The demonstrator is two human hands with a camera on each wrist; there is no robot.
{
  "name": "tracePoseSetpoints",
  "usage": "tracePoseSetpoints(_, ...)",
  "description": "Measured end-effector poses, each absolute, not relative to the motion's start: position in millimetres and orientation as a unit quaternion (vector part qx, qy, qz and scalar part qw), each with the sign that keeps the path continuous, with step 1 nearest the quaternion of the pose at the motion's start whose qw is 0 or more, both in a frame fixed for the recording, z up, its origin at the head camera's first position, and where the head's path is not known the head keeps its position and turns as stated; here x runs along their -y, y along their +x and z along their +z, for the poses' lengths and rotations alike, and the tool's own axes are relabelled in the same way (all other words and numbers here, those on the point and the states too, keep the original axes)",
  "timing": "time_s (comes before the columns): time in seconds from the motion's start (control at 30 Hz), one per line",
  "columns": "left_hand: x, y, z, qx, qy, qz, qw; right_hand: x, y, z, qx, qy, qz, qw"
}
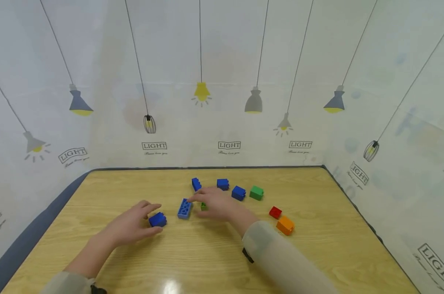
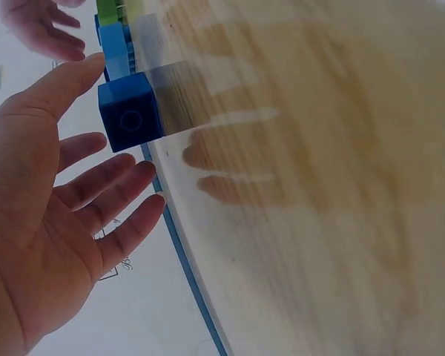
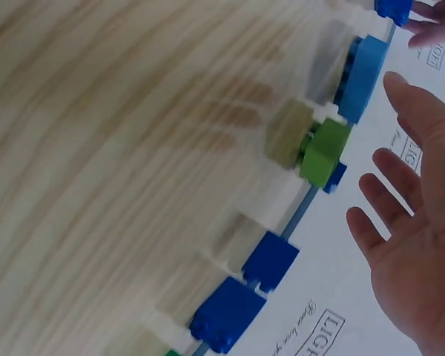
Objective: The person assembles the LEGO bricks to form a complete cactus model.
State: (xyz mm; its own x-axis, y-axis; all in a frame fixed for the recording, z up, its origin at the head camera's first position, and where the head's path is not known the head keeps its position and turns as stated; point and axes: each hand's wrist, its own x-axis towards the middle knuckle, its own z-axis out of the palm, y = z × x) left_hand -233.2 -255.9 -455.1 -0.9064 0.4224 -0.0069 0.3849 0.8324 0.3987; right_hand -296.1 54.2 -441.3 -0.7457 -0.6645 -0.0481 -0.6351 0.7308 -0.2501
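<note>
My left hand (image 1: 131, 225) is beside a dark blue toy brick (image 1: 157, 220), thumb and fingers spread on either side of it. In the left wrist view a gap shows between the lower fingers and this brick (image 2: 130, 119); whether the thumb touches it I cannot tell. My right hand (image 1: 222, 205) hovers over a lime green brick (image 1: 203, 206), which it partly hides. Its fingers look relaxed and hold nothing in the right wrist view, where the green brick (image 3: 328, 152) stands apart from them. Between both hands lies a lighter blue brick (image 1: 184, 209), studs showing.
Behind the right hand stand dark blue bricks (image 1: 196, 184), (image 1: 223, 184) and another blue one (image 1: 238, 193). Further right are a green brick (image 1: 256, 192), a small red brick (image 1: 275, 212) and an orange brick (image 1: 286, 226). Lamp-print walls enclose the wooden table (image 1: 163, 261).
</note>
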Motion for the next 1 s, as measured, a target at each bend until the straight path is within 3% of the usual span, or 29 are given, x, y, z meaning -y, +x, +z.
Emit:
tracePoseSetpoints(0.27,252.1,-233.2,-456.6,-0.954,0.222,0.193,0.053,-24.2,-298.9,-452.2,-0.927,-0.364,-0.055,0.065)
tracePoseSetpoints(0.7,250.6,-237.6,-461.8,-0.946,0.25,0.203,0.043,-17.0,-293.3,-455.2,-0.919,-0.386,-0.055,0.055)
tracePoseSetpoints(1.0,240.6,-236.2,-455.0,-0.942,0.249,0.223,0.038,-30.9,-284.3,-436.7,-0.907,-0.413,-0.088,-0.012)
